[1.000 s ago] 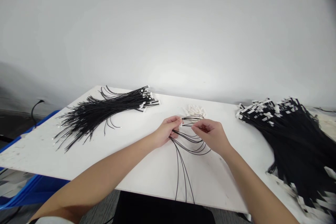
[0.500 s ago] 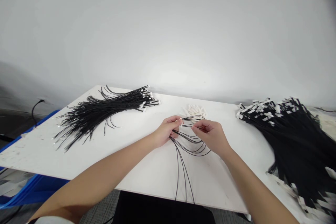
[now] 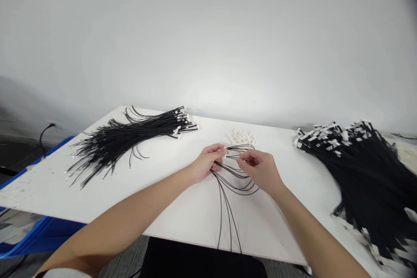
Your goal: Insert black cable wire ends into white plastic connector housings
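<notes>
Near the middle of the table, my left hand (image 3: 208, 163) is closed on a small white connector (image 3: 224, 153) and a group of thin black wires (image 3: 233, 186). The wires loop out to the right, and a few hang down past the table's front edge. Just right of the connector, my right hand (image 3: 259, 168) pinches a black wire between thumb and fingertips; its tip is too small to make out. Behind both hands lies a small pile of white connectors (image 3: 241, 136).
On the left of the white table (image 3: 176, 217) lies a bundle of black wires (image 3: 130, 134) with white connectors at one end. A larger heap of black cables (image 3: 365, 173) with white connectors covers the right side. Blue bins (image 3: 48, 232) stand below the left edge.
My right hand has shifted slightly left, nearer the white connector, with the wire in its pinch. My left hand has stayed in place.
</notes>
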### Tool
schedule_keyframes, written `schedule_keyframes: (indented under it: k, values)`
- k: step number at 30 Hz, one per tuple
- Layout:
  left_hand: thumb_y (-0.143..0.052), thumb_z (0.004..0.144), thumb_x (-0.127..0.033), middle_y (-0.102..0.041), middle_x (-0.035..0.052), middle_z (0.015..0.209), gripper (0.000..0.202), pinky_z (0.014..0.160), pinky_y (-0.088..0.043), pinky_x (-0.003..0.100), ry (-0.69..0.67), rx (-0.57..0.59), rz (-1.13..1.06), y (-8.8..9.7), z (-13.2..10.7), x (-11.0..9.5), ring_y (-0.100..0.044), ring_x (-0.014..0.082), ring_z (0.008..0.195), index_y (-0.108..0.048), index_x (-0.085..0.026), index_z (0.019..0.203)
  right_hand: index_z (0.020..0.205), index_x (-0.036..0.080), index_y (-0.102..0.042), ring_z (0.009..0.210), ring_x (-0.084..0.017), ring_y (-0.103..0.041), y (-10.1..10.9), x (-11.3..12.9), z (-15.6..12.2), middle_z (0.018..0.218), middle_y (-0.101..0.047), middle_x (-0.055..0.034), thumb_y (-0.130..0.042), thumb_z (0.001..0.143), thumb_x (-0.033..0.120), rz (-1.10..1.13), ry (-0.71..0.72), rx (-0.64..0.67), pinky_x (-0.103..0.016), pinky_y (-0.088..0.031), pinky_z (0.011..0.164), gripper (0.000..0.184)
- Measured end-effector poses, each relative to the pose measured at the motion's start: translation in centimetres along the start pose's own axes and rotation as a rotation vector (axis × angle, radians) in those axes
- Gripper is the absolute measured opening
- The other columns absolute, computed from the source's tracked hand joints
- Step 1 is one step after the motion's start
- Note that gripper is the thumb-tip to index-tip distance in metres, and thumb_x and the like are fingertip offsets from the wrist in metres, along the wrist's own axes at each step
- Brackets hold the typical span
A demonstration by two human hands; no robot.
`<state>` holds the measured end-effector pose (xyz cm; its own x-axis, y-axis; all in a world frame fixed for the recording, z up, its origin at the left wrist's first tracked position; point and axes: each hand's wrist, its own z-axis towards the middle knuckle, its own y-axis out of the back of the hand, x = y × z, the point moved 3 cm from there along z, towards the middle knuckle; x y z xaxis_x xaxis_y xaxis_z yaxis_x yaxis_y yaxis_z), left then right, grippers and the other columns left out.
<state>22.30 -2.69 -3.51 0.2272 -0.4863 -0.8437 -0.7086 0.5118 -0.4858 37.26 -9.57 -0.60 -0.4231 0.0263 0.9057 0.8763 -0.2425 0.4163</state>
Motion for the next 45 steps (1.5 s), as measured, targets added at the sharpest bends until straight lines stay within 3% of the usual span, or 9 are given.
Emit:
schedule_keyframes:
  k: [7, 10, 14, 16, 19, 22, 24, 35, 45]
  values:
    - [-0.064, 0.073, -0.037, -0.020, -0.0073, 0.054, 0.024, 0.042, -0.014, 0.017, 0.000, 0.012, 0.006, 0.0, 0.0, 0.0, -0.017, 0.0023, 0.044, -0.053, -0.015, 0.078, 0.066, 0.017, -0.059, 0.048, -0.008, -0.037, 0.0, 0.0, -0.1, 0.052, -0.045, 0.0026, -0.060, 0.071, 0.030, -0.093, 0.112, -0.049, -0.020, -0.034, 0.045, 0.013]
    - [-0.062, 0.074, -0.038, -0.018, -0.0076, 0.053, 0.025, 0.042, -0.013, 0.017, 0.007, 0.019, 0.000, 0.1, 0.1, 0.1, -0.016, 0.0025, 0.044, -0.052, -0.016, 0.076, 0.074, 0.019, -0.061, 0.056, -0.010, -0.045, 0.1, 0.5, -0.3, 0.064, -0.053, -0.0004, -0.057, 0.075, 0.028, -0.249, 0.319, -0.149, -0.022, -0.039, 0.051, 0.010]
    - [-0.063, 0.074, -0.038, -0.018, -0.0075, 0.053, 0.025, 0.042, -0.013, 0.017, 0.003, 0.025, -0.006, 0.0, 0.2, 0.1, -0.016, 0.0027, 0.044, -0.050, -0.016, 0.075, 0.090, 0.021, -0.063, 0.083, -0.017, -0.051, 0.1, 1.6, -1.0, 0.087, -0.059, -0.0059, -0.060, 0.074, 0.022, -0.540, 0.737, -0.373, -0.030, -0.042, 0.072, 0.016]
    - [-0.062, 0.074, -0.038, -0.019, -0.0073, 0.053, 0.025, 0.041, -0.013, 0.017, 0.003, 0.018, 0.004, 0.0, 0.1, 0.0, -0.016, 0.0028, 0.044, -0.050, -0.016, 0.075, 0.090, 0.022, -0.062, 0.085, -0.017, -0.050, -0.4, 2.0, -1.5, 0.090, -0.060, -0.0042, -0.062, 0.072, 0.018, -0.617, 0.925, -0.330, -0.035, -0.038, 0.081, 0.019]
    - [-0.061, 0.074, -0.040, -0.019, -0.0071, 0.054, 0.026, 0.041, -0.012, 0.017, -0.006, 0.007, 0.031, -0.2, 0.0, -0.1, -0.016, 0.0032, 0.045, -0.051, -0.016, 0.076, 0.084, 0.024, -0.060, 0.081, -0.014, -0.050, -1.4, 2.1, -2.2, 0.083, -0.060, 0.0014, -0.059, 0.073, 0.012, -0.641, 1.061, -0.112, -0.039, -0.032, 0.087, 0.016]
    - [-0.061, 0.074, -0.041, -0.020, -0.0069, 0.055, 0.027, 0.041, -0.014, 0.017, -0.008, 0.003, 0.051, -0.3, -0.1, -0.2, -0.017, 0.0032, 0.045, -0.052, -0.016, 0.077, 0.083, 0.024, -0.059, 0.079, -0.011, -0.049, -2.3, 2.0, -2.8, 0.079, -0.059, 0.0039, -0.055, 0.074, 0.009, -0.628, 1.121, 0.067, -0.041, -0.028, 0.092, 0.018]
    - [-0.061, 0.074, -0.041, -0.022, -0.0068, 0.055, 0.027, 0.041, -0.016, 0.017, -0.002, -0.001, 0.059, -0.4, -0.2, -0.3, -0.018, 0.0031, 0.045, -0.052, -0.016, 0.077, 0.083, 0.024, -0.059, 0.079, -0.011, -0.049, -2.7, 1.9, -3.0, 0.078, -0.059, 0.0043, -0.054, 0.075, 0.008, -0.632, 1.143, 0.114, -0.042, -0.026, 0.093, 0.019]
    - [-0.061, 0.073, -0.043, -0.019, -0.0070, 0.055, 0.028, 0.042, -0.014, 0.018, 0.004, -0.004, 0.055, -0.3, -0.1, -0.2, -0.016, 0.0036, 0.045, -0.051, -0.017, 0.076, 0.077, 0.024, -0.059, 0.070, -0.008, -0.049, -2.6, 2.4, -2.8, 0.072, -0.060, 0.0055, -0.054, 0.076, 0.005, -0.620, 1.191, 0.014, -0.038, -0.031, 0.091, 0.019]
    - [-0.062, 0.072, -0.043, -0.019, -0.0070, 0.055, 0.028, 0.042, -0.013, 0.018, -0.005, 0.006, 0.054, -0.4, -0.2, -0.2, -0.016, 0.0035, 0.044, -0.051, -0.017, 0.076, 0.083, 0.023, -0.056, 0.073, -0.009, -0.048, -2.4, 1.7, -2.7, 0.075, -0.058, 0.0044, -0.053, 0.076, 0.011, -0.591, 1.134, 0.077, -0.038, -0.031, 0.092, 0.015]
